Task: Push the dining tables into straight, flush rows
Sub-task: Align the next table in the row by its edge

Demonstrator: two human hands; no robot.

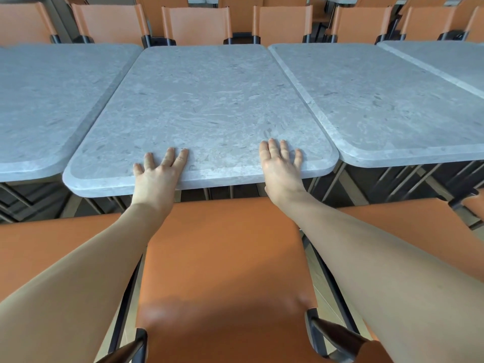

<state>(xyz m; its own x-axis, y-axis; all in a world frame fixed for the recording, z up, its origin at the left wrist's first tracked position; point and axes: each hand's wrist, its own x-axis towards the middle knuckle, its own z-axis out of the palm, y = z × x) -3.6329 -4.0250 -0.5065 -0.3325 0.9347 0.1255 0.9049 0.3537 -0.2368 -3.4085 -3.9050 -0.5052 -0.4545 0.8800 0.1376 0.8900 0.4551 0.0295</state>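
A grey stone-look dining table [204, 106] stands straight ahead in a row of like tables. Its near edge sticks out closer to me than the near edges of the left table [52, 100] and the right table [379, 106]. My left hand [159, 174] lies flat on the near edge, fingers straight and spread on the top. My right hand [281, 166] lies flat the same way, further right on the same edge. Both forearms reach over an orange chair.
An orange chair [222, 271] with a black frame stands between me and the middle table. More orange chairs flank it at left [52, 244] and right [419, 213]. A row of orange chairs [196, 24] lines the tables' far side. A fourth table [450, 58] sits far right.
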